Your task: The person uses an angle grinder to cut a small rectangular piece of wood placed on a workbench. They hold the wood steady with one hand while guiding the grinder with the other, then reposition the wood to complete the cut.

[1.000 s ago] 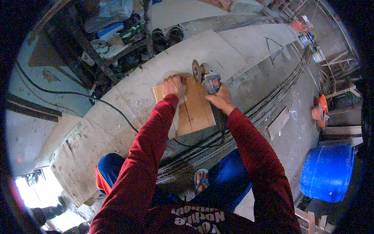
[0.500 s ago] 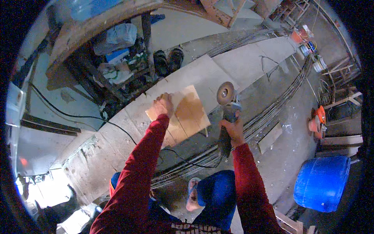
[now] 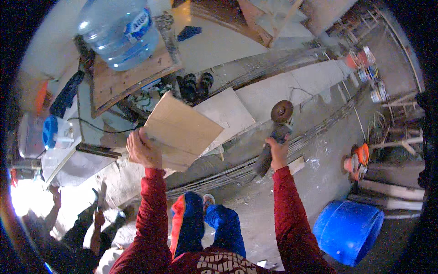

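Observation:
My left hand (image 3: 145, 150) grips the left edge of a square tan tile (image 3: 185, 130), which is lifted and tilted over the long low bench of pale boards (image 3: 267, 96). Off to the right, my right hand (image 3: 278, 154) is wrapped around the body of an angle grinder (image 3: 263, 162). Its round brown disc (image 3: 282, 111) points away from me, apart from the tile. Whether the disc is spinning cannot be told.
Long thin rods (image 3: 315, 128) lie along the floor beyond my legs. A blue barrel (image 3: 349, 230) is at lower right, orange buckets (image 3: 360, 155) above it. A large water bottle (image 3: 118, 36) stands on a wooden table (image 3: 137, 75) at upper left. Another person's legs (image 3: 84, 228) show at lower left.
My left hand has shifted from atop the tile to its left edge and raised it off the boards. The grinder has moved slightly right, and the view has turned, bringing the water bottle in.

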Demonstrator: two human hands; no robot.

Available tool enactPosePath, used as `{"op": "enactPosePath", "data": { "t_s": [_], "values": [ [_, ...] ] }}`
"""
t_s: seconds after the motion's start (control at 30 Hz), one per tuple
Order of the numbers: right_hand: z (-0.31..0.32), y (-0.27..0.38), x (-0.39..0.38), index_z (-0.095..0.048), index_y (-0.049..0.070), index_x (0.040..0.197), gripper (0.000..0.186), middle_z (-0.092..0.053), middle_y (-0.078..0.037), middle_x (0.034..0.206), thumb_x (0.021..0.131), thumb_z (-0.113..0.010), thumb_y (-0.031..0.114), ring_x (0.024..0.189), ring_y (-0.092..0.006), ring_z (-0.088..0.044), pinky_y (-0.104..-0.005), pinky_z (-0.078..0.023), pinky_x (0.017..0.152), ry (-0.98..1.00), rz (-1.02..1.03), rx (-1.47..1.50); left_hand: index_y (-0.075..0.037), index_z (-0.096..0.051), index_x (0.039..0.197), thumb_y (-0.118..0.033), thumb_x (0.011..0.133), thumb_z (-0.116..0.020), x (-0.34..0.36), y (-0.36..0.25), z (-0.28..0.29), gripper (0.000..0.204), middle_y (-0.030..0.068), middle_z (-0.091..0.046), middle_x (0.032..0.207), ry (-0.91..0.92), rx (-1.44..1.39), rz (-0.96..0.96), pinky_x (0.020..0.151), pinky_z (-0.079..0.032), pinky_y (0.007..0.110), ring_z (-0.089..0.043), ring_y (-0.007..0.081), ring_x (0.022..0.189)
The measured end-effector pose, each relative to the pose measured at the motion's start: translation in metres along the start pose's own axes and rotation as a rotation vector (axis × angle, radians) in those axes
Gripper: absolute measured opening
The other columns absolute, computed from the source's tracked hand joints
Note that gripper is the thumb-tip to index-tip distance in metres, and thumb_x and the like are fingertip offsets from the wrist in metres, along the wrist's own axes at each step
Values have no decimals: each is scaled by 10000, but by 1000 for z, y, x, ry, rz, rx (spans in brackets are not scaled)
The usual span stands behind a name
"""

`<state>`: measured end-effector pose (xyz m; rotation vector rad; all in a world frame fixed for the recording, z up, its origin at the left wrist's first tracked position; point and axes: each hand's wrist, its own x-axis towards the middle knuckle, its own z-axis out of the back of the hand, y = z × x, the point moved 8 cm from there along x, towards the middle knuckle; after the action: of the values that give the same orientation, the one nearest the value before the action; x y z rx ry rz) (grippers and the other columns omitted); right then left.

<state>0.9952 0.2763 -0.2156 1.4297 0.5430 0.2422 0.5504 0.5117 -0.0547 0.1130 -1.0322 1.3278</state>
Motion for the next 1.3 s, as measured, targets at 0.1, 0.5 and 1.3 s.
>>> {"op": "enactPosePath", "data": {
  "t_s": [0.1,0.5,1.3],
  "values": [
    [-21,80,26,-519,106,1077,412,-608,-22,858,727,-733,64,688,-155,-581,-354,-475,676,116,-11,-28,-45,-587,900,-276,1015,-437,-11,26,46,298,158,-587,820,131,40,273,683,-430,458,-570,365,785],
    [-163,233,260,-512,50,1106,433,-635,-21,838,741,-744,36,724,-143,-604,-306,-501,697,555,312,-333,-69,-605,925,-347,1014,-440,-183,55,29,336,192,-620,834,82,19,934,670,-446,466,-586,408,778],
    [-408,212,354,-524,-13,1218,609,-647,-157,1088,705,-801,162,1024,-289,-618,-402,-459,951,1298,970,-588,-1,-632,957,-353,1008,-427,-271,-210,-128,411,235,-651,902,-3,337,1626,747,-470,468,-603,440,842]
  ]
}}
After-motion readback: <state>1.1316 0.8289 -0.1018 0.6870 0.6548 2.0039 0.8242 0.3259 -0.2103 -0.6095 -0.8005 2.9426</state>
